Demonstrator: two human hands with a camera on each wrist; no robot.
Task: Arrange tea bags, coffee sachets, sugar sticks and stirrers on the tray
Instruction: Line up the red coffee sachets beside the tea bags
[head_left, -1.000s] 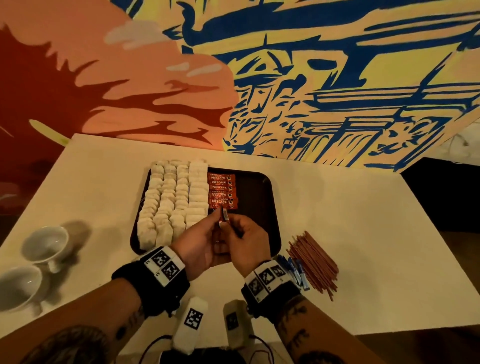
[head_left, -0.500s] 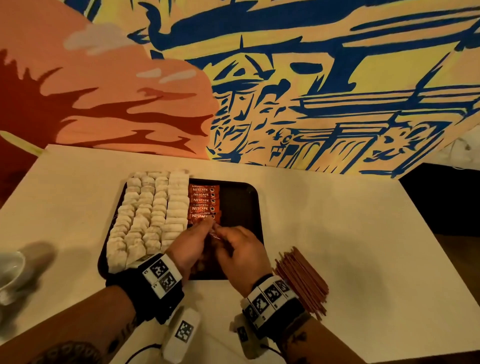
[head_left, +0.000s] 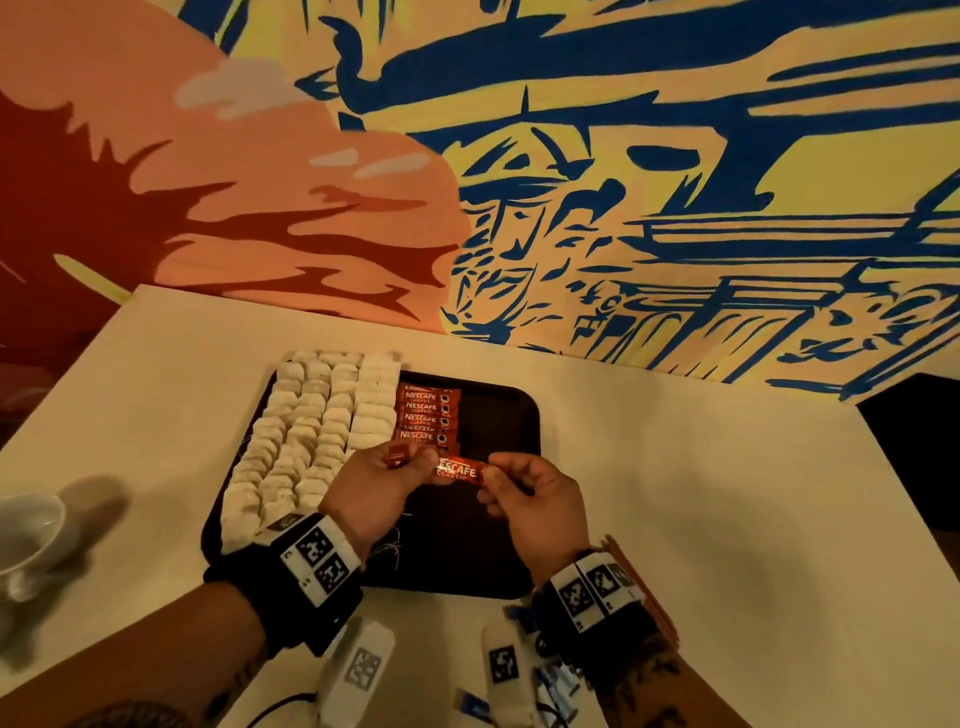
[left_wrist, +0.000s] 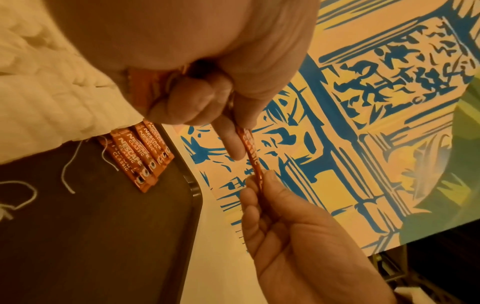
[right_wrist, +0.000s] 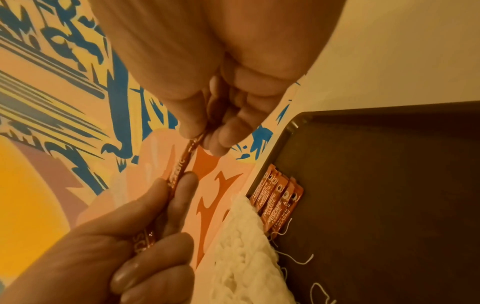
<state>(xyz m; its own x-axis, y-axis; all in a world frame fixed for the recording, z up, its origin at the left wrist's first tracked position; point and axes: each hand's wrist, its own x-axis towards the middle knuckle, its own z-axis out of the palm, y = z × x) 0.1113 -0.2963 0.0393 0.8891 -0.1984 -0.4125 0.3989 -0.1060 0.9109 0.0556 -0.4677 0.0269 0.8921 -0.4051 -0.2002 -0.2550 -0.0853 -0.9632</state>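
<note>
A dark tray (head_left: 498, 415) lies on the white table. Rows of white tea bags (head_left: 311, 431) fill its left half, and beside them lies a short column of red coffee sachets (head_left: 428, 418). Above the tray's middle, one red coffee sachet (head_left: 460, 470) spans between both hands. My left hand (head_left: 428, 462) pinches its left end and grips more sachets (head_left: 397, 457) in the palm. My right hand (head_left: 493, 470) pinches its right end. The wrist views show the same sachet (left_wrist: 250, 152) (right_wrist: 185, 162) edge-on between thumb and fingers.
Brown stirrers (head_left: 649, 587) lie on the table, partly hidden behind my right wrist. Blue sugar sticks (head_left: 550, 686) lie near the front edge. A white cup (head_left: 26, 530) stands at far left. The tray's right half (right_wrist: 389, 205) is bare. A painted wall rises behind the table.
The hands were bunched together over the tray's front. Now they have drawn apart, and one sachet is pulled out sideways between them.
</note>
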